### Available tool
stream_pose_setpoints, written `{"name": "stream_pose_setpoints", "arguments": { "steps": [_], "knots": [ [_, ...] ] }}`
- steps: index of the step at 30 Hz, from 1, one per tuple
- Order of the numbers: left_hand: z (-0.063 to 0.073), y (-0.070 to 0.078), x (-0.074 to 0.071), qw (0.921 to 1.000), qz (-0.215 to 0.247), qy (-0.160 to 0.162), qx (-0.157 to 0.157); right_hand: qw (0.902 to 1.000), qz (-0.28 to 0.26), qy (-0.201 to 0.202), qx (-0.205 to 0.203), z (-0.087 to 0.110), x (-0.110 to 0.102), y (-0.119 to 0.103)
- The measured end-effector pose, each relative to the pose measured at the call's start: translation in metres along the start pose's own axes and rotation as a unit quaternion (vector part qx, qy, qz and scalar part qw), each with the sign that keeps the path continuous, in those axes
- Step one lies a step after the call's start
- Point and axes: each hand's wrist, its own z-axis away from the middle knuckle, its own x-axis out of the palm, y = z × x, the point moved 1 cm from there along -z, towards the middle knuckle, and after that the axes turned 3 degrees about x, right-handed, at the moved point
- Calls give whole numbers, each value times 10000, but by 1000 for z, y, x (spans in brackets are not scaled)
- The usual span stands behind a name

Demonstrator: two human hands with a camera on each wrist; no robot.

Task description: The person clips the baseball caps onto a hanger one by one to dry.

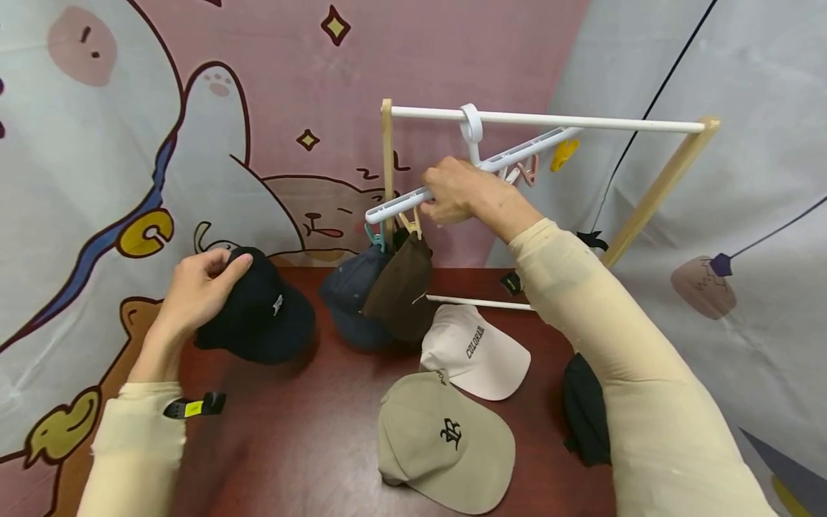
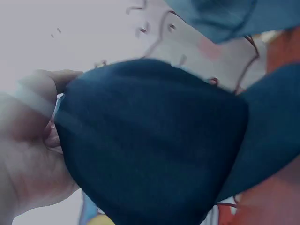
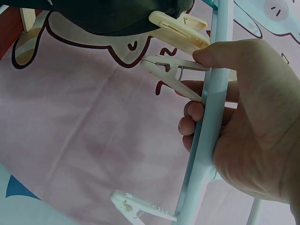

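On the left, my left hand (image 1: 197, 291) holds a black baseball cap (image 1: 258, 323) by the back of its crown, brim toward the right. In the left wrist view the same cap (image 2: 150, 140) fills the middle. My right hand (image 1: 461, 190) grips the white clip hanger (image 1: 395, 206), which hangs tilted by its ring. The right wrist view shows the thumb at a white clip (image 3: 183, 63) and the other fingers curled behind the bar. Near the hanger's left end, a teal clip (image 1: 375, 237) holds a navy cap (image 1: 349, 301), and a beige clip (image 3: 180, 33) holds a brown cap (image 1: 400, 291).
The hanger's ring is over a white rod (image 1: 581, 123) between wooden posts (image 1: 659, 194). A pink clip (image 1: 530, 171) and a yellow clip (image 1: 564, 154) hang farther right. On the red-brown table (image 1: 297, 445) lie a cream cap (image 1: 452, 337), a khaki cap (image 1: 413, 416) and a dark cap (image 1: 584, 416).
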Motion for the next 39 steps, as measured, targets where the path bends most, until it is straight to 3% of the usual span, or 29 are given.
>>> {"name": "stream_pose_setpoints", "arguments": {
  "steps": [4, 14, 25, 29, 34, 39],
  "knots": [
    [5, 20, -8, 9995, 134, 145, 227, 10000, -8, -15, 20, 1, 0, 0],
    [17, 55, -29, 9965, 435, 497, 503, 10000, -77, -39, 23, 4, 1, 1],
    [31, 94, -43, 9899, 825, 365, 1091, 10000, -95, -3, 20, 5, 0, 0],
    [37, 115, -45, 9787, 1233, 340, 1608, 10000, -79, 44, 22, 5, -1, -2],
    [42, 140, -37, 9501, 1779, 225, 2552, 10000, -49, 69, 47, 4, -1, -3],
    [44, 167, -21, 9290, 2234, -102, 2949, 9999, -83, 21, 102, 3, -1, -3]
  ]
}}
